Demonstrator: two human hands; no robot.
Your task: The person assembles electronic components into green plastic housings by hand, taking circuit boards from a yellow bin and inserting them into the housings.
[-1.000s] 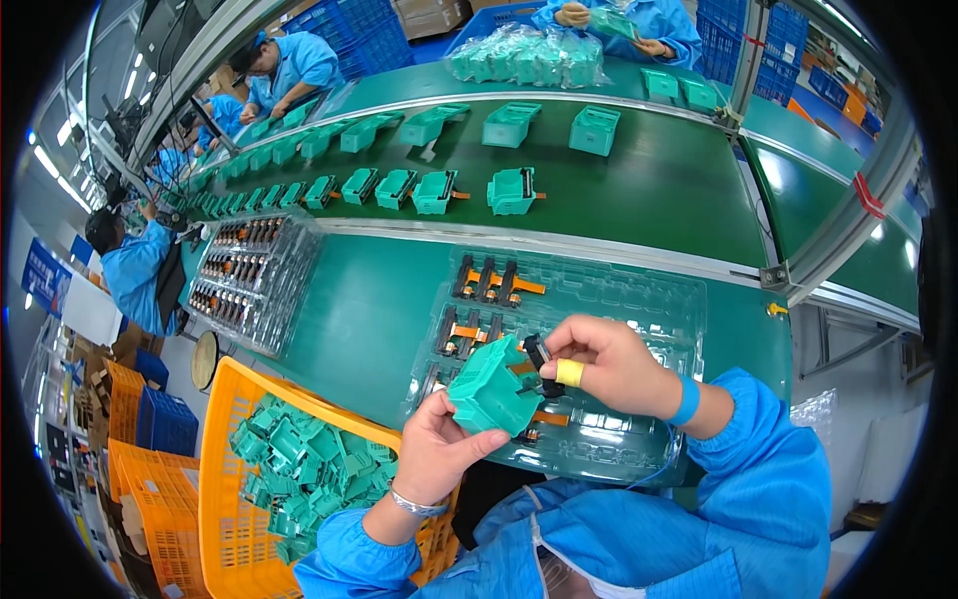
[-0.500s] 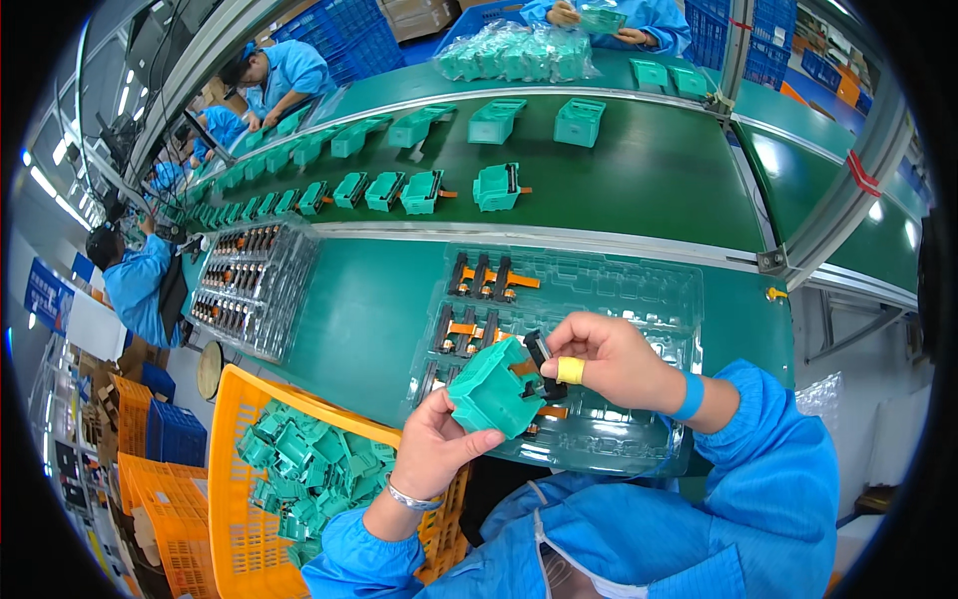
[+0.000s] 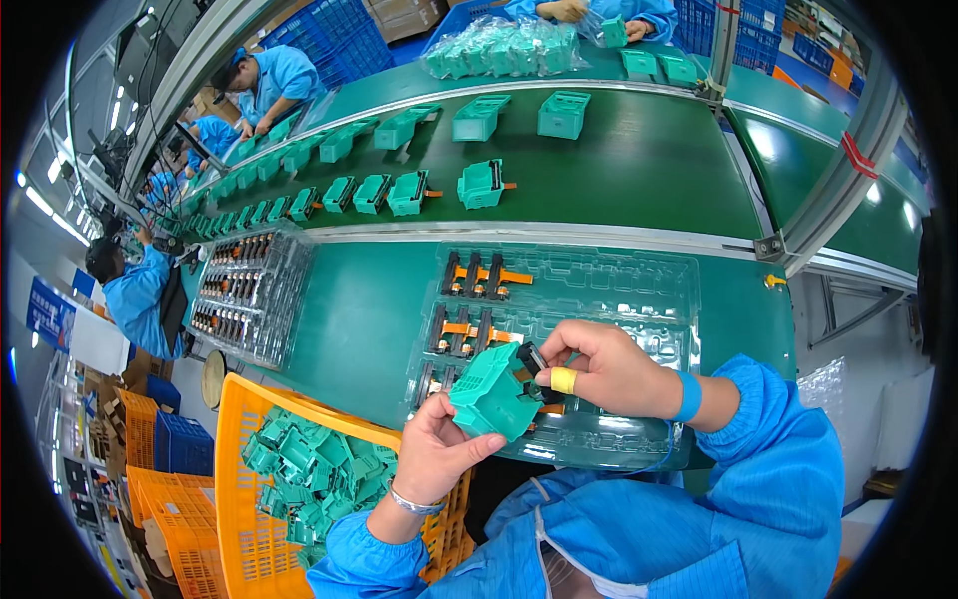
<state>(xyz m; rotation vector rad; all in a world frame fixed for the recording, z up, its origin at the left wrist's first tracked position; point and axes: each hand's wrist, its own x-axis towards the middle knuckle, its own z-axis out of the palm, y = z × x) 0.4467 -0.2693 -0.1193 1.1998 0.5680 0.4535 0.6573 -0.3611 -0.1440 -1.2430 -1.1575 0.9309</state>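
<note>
1. Green housing [image 3: 491, 401]: held up tilted, over the near-left part of a clear tray [image 3: 639, 344].
2. Left hand [image 3: 431, 454]: clamped on the housing, thumb along the near side, other fingers partly hidden behind it.
3. Black part [image 3: 530, 359]: at the housing's right-hand side; whether seated cannot be told.
4. Right hand [image 3: 611, 372]: thumb and fingers pinched on the black part; yellow wrap [image 3: 563, 380] on the thumb, blue band [image 3: 689, 396] on the wrist.
5. Tray contents: black pieces with orange ribbons [image 3: 474, 275] in rows on the left side.
6. Left of the person: yellow crate [image 3: 232, 469] containing loose green pieces [image 3: 317, 464].
7. Further left on the worktop [image 3: 359, 329]: stacked clear trays [image 3: 281, 304], filled.
8. Beyond: green belt [image 3: 639, 170] with two rows of green housings; co-workers past it, in blue sleeves.
</note>
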